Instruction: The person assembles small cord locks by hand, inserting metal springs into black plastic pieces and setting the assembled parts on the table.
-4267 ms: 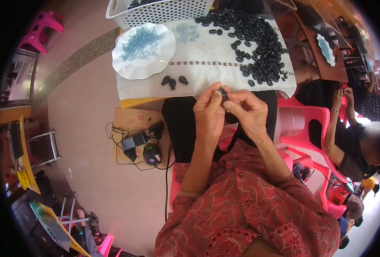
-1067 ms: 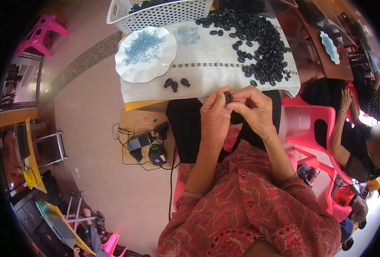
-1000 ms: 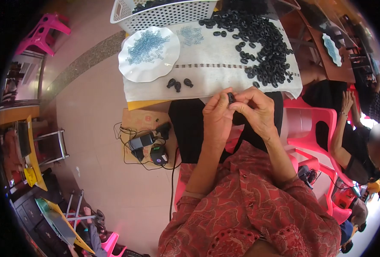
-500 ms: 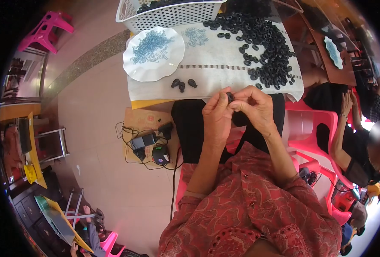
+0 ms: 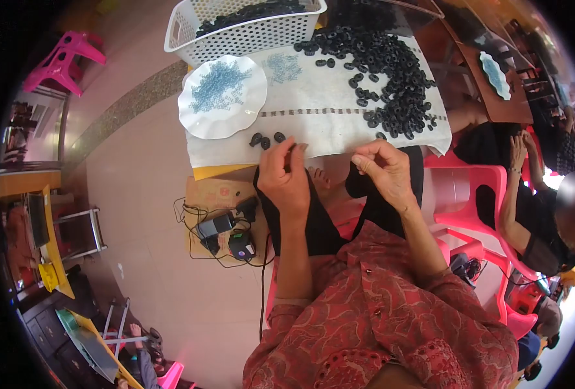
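My left hand (image 5: 286, 178) is over the near edge of the white cloth (image 5: 313, 129), just right of three small black pieces (image 5: 265, 142). Its fingertips and thumb come close around something dark that I cannot make out. Apart from it, my right hand (image 5: 386, 174) is at the cloth's edge with thumb and fingers pressed together; anything between them is hidden or too small to tell. A wavy white plate (image 5: 255, 107) bears small clear bluish pieces, and more of these (image 5: 283, 68) lie beside it. Many black ring-like pieces (image 5: 401, 84) are heaped on the right.
Behind the plate stands a perforated white basket (image 5: 248, 35) with black pieces inside. Cables and a black adapter (image 5: 215, 225) lie on cardboard at lower left. To the right are a pink chair (image 5: 465, 188), a seated person (image 5: 540, 220) and another table (image 5: 488, 97).
My hands have come apart. The left one moved left toward the three black pieces, and the right one stayed near the edge. The black piece earlier held between both hands no longer shows clearly.
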